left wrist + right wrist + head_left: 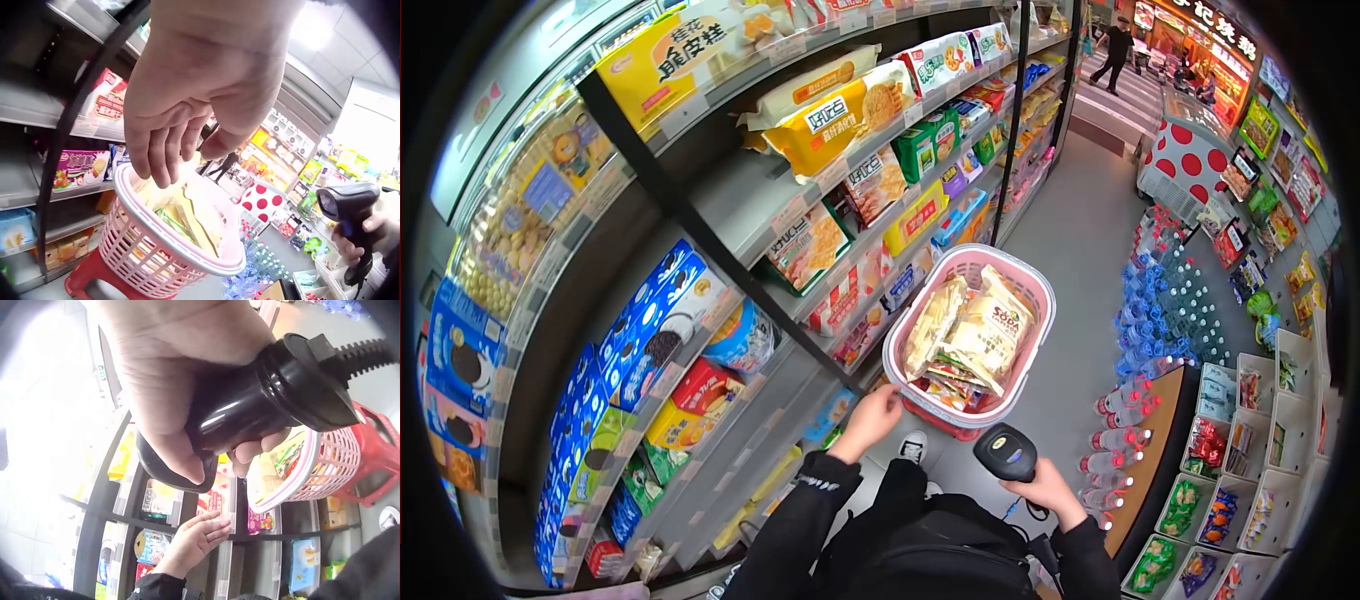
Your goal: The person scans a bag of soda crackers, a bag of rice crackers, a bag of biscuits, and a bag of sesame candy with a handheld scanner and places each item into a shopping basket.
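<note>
My right hand [1048, 490] grips a black barcode scanner [1004, 452] by its handle, fingers wrapped around it in the right wrist view, where a coiled cable leaves the handle's end. Loosely bent and holding nothing, the fingers of my left hand [870, 422] hang beside the near left rim of a pink plastic basket [1040, 345]. Packs of crackers fill the basket, including a cream-coloured soda cracker bag [998, 325] on top. Under the basket stands a red stool [112, 275], best seen in the left wrist view.
Shelves of packaged biscuits [825, 120] run along the left. To the right are bottled drinks [1115, 450] on the floor and white bins [1235, 440] of small snacks. A red-dotted white case [1185, 165] stands farther back, and a person [1113, 55] is outside.
</note>
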`<state>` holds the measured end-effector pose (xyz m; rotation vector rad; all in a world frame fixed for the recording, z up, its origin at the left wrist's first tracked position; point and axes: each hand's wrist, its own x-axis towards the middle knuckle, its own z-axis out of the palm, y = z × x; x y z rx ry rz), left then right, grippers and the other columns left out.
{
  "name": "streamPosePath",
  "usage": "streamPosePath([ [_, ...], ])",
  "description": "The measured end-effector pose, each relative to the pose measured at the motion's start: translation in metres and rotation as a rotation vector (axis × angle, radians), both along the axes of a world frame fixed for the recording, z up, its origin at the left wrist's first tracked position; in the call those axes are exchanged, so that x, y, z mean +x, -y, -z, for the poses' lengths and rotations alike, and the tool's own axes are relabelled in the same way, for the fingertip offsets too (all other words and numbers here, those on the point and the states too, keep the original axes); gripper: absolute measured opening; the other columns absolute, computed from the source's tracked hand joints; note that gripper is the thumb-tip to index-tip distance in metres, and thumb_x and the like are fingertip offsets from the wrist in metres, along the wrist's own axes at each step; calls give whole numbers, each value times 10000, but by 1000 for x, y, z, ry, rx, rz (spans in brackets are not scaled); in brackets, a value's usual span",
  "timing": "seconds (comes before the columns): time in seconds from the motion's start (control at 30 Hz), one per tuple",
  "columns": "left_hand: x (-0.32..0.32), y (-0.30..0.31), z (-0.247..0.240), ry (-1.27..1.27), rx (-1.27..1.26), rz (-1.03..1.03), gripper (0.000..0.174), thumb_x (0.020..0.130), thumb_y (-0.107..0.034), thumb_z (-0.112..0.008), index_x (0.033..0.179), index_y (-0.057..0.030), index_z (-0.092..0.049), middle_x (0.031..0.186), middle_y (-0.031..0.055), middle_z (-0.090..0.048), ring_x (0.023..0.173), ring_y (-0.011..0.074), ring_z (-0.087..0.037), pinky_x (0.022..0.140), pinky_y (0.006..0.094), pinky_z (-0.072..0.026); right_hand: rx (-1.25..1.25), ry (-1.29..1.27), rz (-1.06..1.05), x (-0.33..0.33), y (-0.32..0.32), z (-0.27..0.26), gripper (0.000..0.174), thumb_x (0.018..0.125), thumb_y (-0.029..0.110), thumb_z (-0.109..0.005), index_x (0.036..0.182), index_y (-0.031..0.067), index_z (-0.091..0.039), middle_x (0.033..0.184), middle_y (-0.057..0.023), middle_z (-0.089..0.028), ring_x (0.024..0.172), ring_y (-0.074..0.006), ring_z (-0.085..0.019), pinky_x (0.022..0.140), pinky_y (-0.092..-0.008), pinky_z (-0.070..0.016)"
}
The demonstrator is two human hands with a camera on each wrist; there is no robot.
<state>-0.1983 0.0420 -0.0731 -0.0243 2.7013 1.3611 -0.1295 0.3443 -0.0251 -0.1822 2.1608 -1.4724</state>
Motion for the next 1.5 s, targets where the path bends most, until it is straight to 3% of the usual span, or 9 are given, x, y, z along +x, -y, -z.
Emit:
streamPosePath([
  [0.13,-68,-22,23,-181,-111,-9,470,685,-186,-571,1100,-11,-439,868,195,-564,792,309,-567,690,372,-451,-59,25,183,-8,-11,-3,294,626,116,-666,869,-14,-563,761,-52,-596,697,-111,-538,673,-270,-436],
  [0.17,-83,-25,26,-56,-99,27,644,651,-190,-613,1193,7,-328,1012,237,-498,928,336,-509,783,382,-415,-41,53,225,-11,-13,-6,282,627,114,-664,859,-12,-565,754,-45,-594,696,-108,-536,669,-266,-434],
  [0.3,-121,-38,66,-18,-207,-14,904,577,-186,-693,1268,20,-148,1171,286,-334,1103,400,-332,938,391,-281,47,84,290,-30,-19,-10,263,618,110,-662,835,-4,-569,724,-39,-592,675,-96,-534,645,-259,-434],
  [0.43,-135,-45,80,82,-308,-21,957,550,-196,-720,1278,2,-130,1160,265,-348,1067,382,-375,906,394,-316,90,93,346,-48,-18,-7,261,609,106,-664,830,2,-571,701,-40,-593,647,-93,-535,631,-258,-438],
  [0.77,-154,-39,89,57,-272,-77,818,595,-163,-676,1253,-84,-196,1011,223,-469,895,364,-503,745,410,-427,21,84,444,-66,-2,-8,222,613,53,-658,811,1,-573,724,-31,-596,673,-85,-533,648,-252,-437],
  [1.0,-153,-18,34,-66,-123,-10,701,614,-175,-648,1208,-50,-296,996,195,-533,875,352,-529,712,405,-439,62,88,393,-69,3,-13,214,625,73,-653,809,1,-571,702,-30,-588,653,-89,-531,636,-256,-438],
  [1.13,-143,1,8,-165,103,-36,707,593,-113,-660,1198,-6,-310,1030,172,-519,958,268,-526,810,313,-409,53,14,328,-66,1,-9,233,631,120,-651,813,3,-566,689,-50,-585,643,-111,-534,626,-272,-437],
  [1.3,-105,10,-30,24,769,17,611,656,-4,-623,1187,11,-320,1111,97,-466,1016,168,-462,871,285,-358,3,44,236,-62,4,-30,270,610,102,-629,849,4,-551,702,-58,-584,660,-114,-535,636,-274,-438],
  [1.5,-51,-13,-56,18,903,-27,617,670,-31,-632,1194,-8,-309,1121,89,-463,1025,171,-458,874,298,-358,-108,-93,136,-50,20,-63,308,595,96,-616,870,-14,-534,710,-77,-584,630,-127,-532,606,-280,-436],
])
